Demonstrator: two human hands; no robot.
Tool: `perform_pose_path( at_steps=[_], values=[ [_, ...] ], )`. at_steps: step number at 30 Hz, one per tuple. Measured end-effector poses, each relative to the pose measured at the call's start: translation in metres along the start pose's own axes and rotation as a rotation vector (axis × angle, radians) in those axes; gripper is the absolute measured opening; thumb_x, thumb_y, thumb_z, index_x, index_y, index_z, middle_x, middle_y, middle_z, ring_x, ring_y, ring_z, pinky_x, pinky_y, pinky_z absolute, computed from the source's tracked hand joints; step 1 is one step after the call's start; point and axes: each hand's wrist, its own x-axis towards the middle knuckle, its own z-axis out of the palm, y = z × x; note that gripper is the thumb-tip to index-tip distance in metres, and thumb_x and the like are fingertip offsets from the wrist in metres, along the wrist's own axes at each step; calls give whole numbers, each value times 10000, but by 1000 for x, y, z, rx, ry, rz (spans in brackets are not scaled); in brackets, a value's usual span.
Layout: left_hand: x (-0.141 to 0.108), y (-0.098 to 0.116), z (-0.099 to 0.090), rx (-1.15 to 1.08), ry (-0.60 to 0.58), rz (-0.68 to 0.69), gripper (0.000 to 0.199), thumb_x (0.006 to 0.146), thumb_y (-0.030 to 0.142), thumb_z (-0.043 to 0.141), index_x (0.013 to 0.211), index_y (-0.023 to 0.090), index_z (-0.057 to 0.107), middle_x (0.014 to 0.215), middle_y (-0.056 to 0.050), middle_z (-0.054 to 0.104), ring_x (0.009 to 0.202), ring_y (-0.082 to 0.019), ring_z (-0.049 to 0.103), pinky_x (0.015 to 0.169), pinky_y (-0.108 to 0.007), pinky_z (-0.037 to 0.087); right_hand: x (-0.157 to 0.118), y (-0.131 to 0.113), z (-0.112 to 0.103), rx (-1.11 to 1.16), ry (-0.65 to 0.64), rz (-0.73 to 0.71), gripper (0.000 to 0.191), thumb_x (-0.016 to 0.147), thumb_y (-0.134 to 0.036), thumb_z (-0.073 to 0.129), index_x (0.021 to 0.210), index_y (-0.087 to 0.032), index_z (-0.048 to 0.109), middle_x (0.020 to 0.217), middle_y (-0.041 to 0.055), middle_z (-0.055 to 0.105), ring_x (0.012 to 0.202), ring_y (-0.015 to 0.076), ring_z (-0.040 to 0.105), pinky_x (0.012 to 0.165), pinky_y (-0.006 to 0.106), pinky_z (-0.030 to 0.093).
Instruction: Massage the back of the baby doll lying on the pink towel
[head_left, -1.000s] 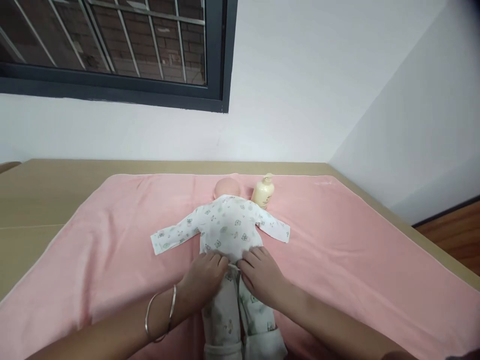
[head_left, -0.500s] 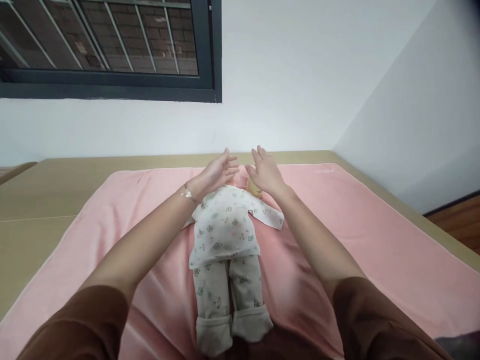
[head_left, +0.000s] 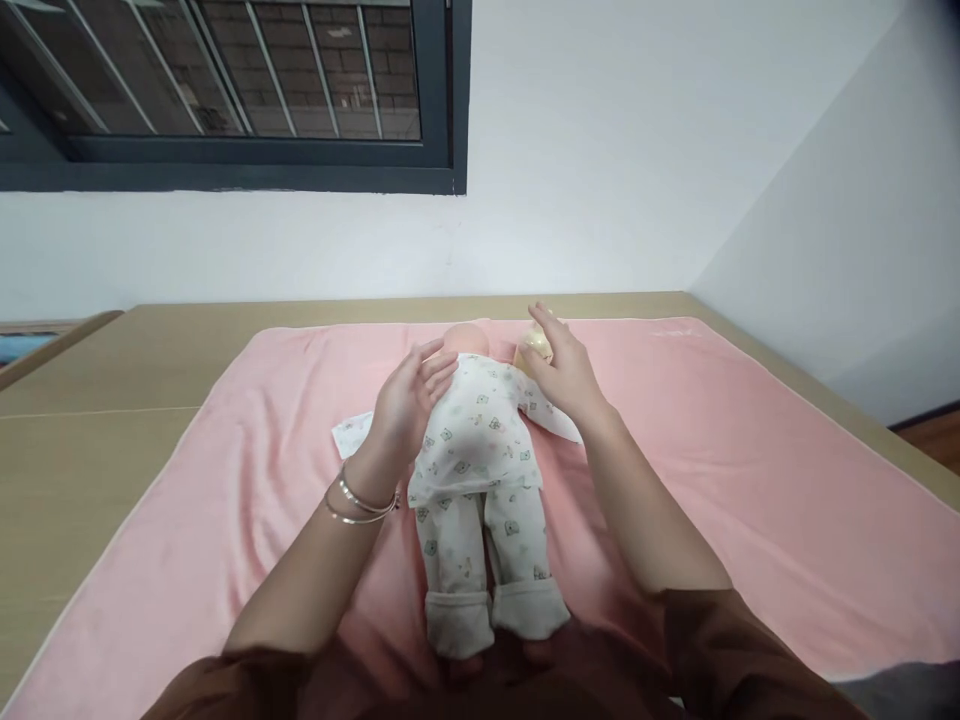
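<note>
A baby doll (head_left: 480,425) in a white top and trousers with a small print lies stretched out on a pink blanket (head_left: 675,450). Its bare round head (head_left: 466,339) shows at the far end, partly hidden by the collar and my left hand. My left hand (head_left: 414,388), with bracelets at its wrist, is open beside the doll's shoulder, palm turned inward. My right hand (head_left: 564,362) is open over the other shoulder, thumb and fingers apart. Just behind its thumb is a pale yellow rounded object (head_left: 536,345), partly covered; its kind is unclear.
The blanket lies on a tan flat surface (head_left: 105,440) that meets a white wall (head_left: 585,200). A dark-framed barred window (head_left: 300,175) is at the upper left. Brown wood (head_left: 934,440) shows at the right edge.
Both hands have come nearer and spread apart, down toward the doll's shoulders. The view has shifted, so the doll appears farther right and higher. More of its head and left-side sleeve shows.
</note>
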Motion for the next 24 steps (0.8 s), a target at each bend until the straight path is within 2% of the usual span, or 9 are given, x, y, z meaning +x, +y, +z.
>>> perform_pose_path(
  at_steps=[5,9,13,17,20,22,24],
  values=[
    [-23,3,-22,24,109,-8,505,1021,465,439,1380,128,551,1381,-174,645,1317,-245,630,1230,-443,421,-34,-48,-17,165,30,-62,565,1003,-414,555,1555,-318,481,1590,56,506,1486,275,482,1246,580,394],
    [-30,2,-30,36,103,-108,468,1032,439,407,1331,123,580,1377,-179,649,1316,-249,630,1236,-455,408,-50,-71,-23,183,3,-79,526,1011,-443,591,1522,-334,527,1579,43,521,1473,277,500,1232,564,432],
    [-38,-5,-43,74,36,-146,451,1022,454,437,1293,143,618,1374,-163,655,1317,-258,626,1233,-467,402,-60,-83,-25,167,-66,-120,496,1009,-432,611,1495,-350,556,1614,24,474,1517,288,439,1238,585,419],
    [-45,-13,-66,131,-59,-192,464,976,508,540,1240,148,663,1346,-160,672,1327,-277,613,1229,-487,396,-67,-91,-26,132,-144,-171,475,1016,-402,607,1486,-349,565,1604,26,486,1522,281,429,1222,581,442],
    [-47,-15,-81,157,-88,-154,485,931,548,607,1198,153,693,1297,-150,697,1329,-283,608,1229,-481,398,-74,-95,-25,104,-242,-217,488,1027,-399,585,1511,-355,536,1614,27,471,1529,282,417,1207,578,463],
    [-47,-13,-82,142,-92,-113,475,920,540,623,1189,157,700,1282,-143,704,1326,-283,608,1233,-481,397,-80,-98,-19,90,-299,-248,505,1037,-414,564,1536,-358,505,1630,30,448,1535,280,408,1212,574,458],
    [-48,-10,-70,88,-110,-106,478,929,541,609,1213,165,693,1312,-140,693,1343,-287,599,1245,-493,388,-85,-101,-8,83,-327,-271,515,1057,-446,517,1558,-335,478,1642,51,430,1545,276,393,1237,573,425]
  ],
)
